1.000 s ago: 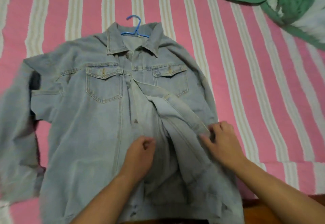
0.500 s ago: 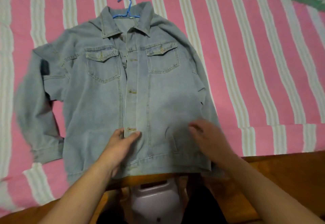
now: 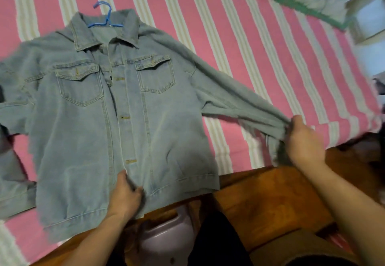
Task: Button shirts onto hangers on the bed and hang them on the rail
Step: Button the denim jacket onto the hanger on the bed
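Two hands work the shirt [image 3: 87, 128], which lies flat on the bed [image 3: 239, 61] with its hanger [image 3: 105, 18] inside: our left hand [image 3: 126, 194] pinches the lower placket, our right hand [image 3: 303, 140] grips the sleeve cuff, drawn out sideways. We judge the buttoning about done, so next we would need to take the hanger's hook and lift everything to the rail.

Shirt [image 3: 87, 124] flat on bed [image 3: 239, 42]; hanger [image 3: 105, 16] inside collar.

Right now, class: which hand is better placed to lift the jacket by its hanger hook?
Probably the left hand: it grips the jacket hem below the hanger, while the right hand grips the outstretched sleeve cuff.
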`<state>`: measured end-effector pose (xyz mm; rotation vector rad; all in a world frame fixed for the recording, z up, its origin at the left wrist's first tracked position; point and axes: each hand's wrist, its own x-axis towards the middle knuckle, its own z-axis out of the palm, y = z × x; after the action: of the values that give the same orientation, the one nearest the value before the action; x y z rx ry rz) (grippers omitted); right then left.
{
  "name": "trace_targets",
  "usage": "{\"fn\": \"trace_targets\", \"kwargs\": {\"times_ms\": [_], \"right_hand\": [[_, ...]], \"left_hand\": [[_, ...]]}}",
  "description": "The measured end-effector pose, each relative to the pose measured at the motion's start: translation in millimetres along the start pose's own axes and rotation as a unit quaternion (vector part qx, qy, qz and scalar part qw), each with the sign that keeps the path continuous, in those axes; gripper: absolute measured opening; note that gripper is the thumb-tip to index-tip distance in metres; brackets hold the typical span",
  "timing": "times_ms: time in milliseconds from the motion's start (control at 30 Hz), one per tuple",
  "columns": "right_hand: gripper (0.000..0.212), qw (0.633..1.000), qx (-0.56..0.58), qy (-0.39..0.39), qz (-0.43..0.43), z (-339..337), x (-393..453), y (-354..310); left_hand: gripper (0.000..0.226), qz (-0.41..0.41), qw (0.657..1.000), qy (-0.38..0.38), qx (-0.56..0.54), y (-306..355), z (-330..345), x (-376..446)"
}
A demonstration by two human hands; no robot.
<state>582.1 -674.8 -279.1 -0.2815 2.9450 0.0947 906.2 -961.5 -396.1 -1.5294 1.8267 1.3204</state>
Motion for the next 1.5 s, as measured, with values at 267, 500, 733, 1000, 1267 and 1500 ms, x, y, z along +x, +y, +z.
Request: {"fn": "trace_targets", "kwargs": {"times_ms": [267,500,733,1000,1267,1500], "right_hand": [[0.054,0.994,-0.047,-0.101,-0.014,25,-8,-40],[0.076,0.862,0.068,-0.157,-0.477,142,-119,-164],[0.071,0.813,0.009,-0.145,-0.564,180,-130,-131],[0.032,0.861,0.013,-0.066,-0.505,172,-129,-102],[0.032,0.922,-0.169,-0.087,-0.338,132,-143,-85],[0.064,0.772,-0.029,-0.135,-0.621,174,-175,-173]], "left_hand": [[0.018,0.069,0.994,0.017,-0.082,-31,-3,-11],[0.015,0.126,0.989,0.080,-0.026,-76,-23,-6],[0.043,0.133,0.981,0.096,-0.100,-72,-2,-7],[0.052,0.203,0.972,0.073,-0.091,-97,-2,5],[0.033,0.361,0.931,-0.003,0.047,-113,-31,14],[0.023,0.447,0.871,0.113,0.168,-99,-4,34]]}}
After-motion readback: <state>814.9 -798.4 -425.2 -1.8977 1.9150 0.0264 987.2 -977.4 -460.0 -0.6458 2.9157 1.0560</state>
